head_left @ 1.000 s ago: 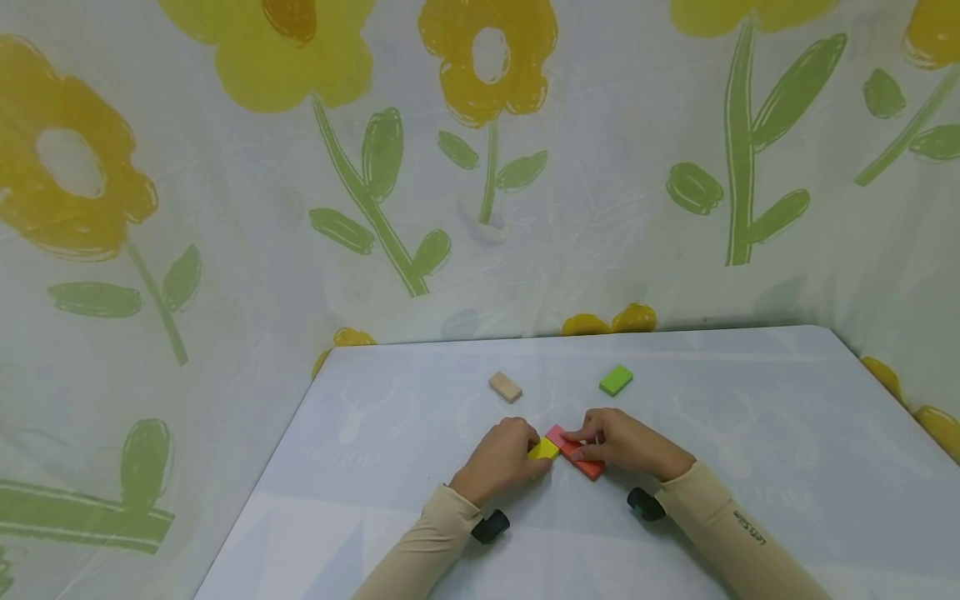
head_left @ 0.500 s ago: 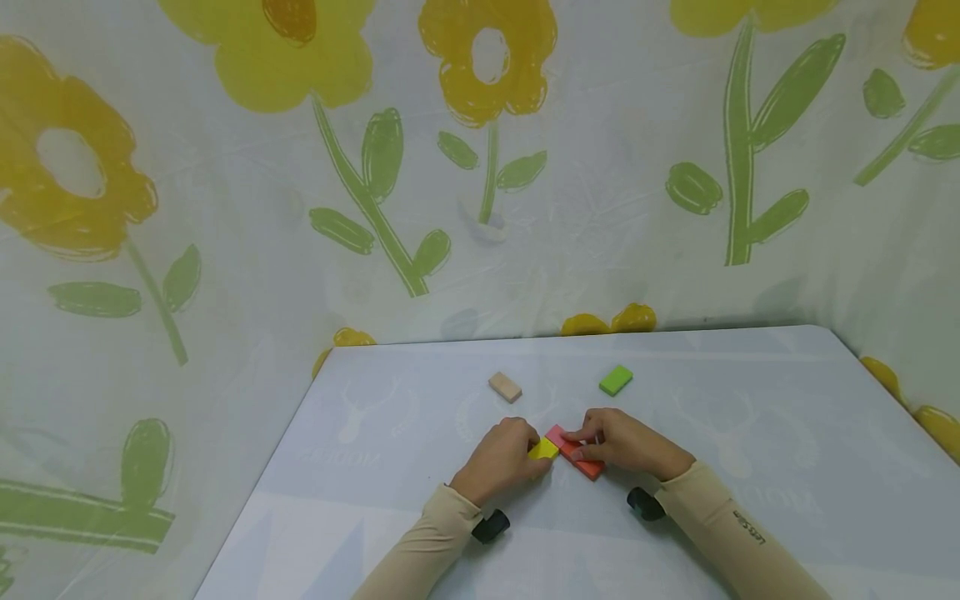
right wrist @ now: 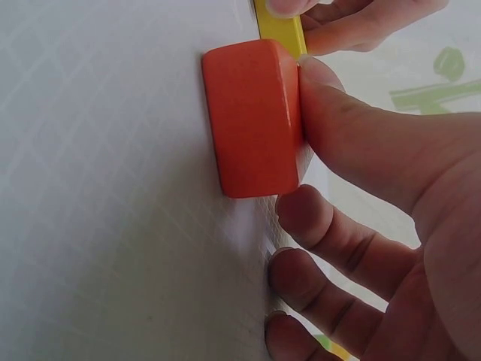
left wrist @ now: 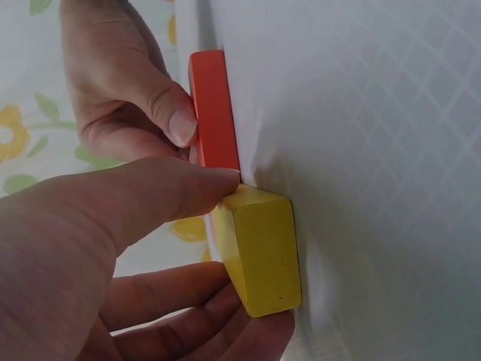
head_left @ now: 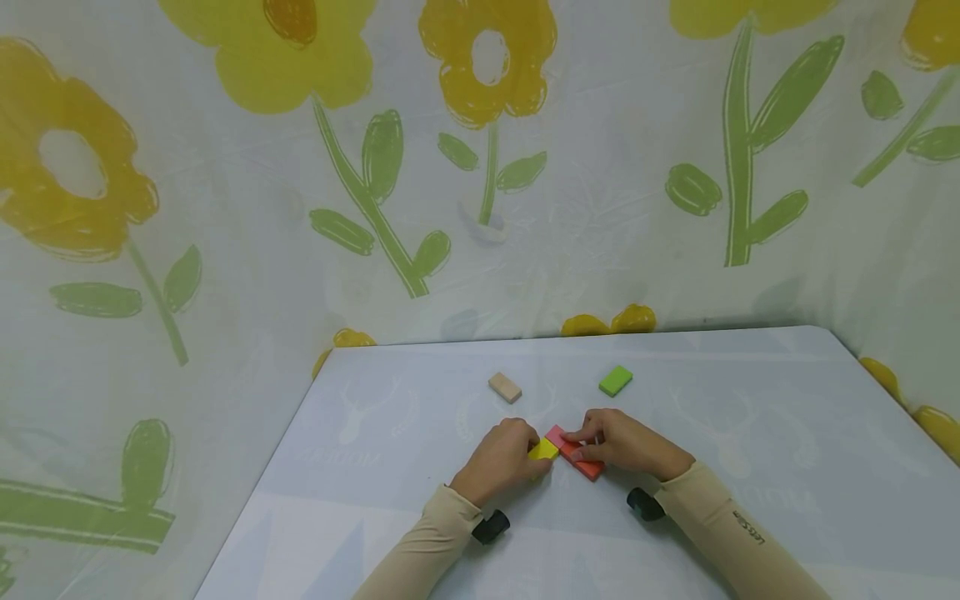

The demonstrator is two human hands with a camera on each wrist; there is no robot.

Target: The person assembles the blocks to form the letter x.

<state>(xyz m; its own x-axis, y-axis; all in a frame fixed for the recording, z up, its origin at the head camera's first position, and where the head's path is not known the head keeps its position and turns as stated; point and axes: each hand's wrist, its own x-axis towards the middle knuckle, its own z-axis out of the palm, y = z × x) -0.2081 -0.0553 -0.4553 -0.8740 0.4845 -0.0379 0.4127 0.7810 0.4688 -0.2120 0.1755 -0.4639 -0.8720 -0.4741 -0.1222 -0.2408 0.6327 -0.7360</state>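
Note:
My left hand (head_left: 498,458) pinches a yellow block (head_left: 544,449) between thumb and fingers on the white table. In the left wrist view, that thumb lies along the top of the yellow block (left wrist: 263,256) and the fingers reach its far end. My right hand (head_left: 626,442) has its thumb on a red block (head_left: 590,469), its other fingers bent down on the far side. A pink block (head_left: 555,436) shows between the hands beside the red and yellow ones; the right hand partly hides it. In the right wrist view, the red block's end (right wrist: 252,120) faces the camera.
Farther back on the table (head_left: 420,517) lie a plain wooden block (head_left: 506,387) and a green block (head_left: 616,381). Behind the table hangs a cloth (head_left: 600,183) printed with flowers. Dark wrist cameras (head_left: 491,527) sit under both wrists.

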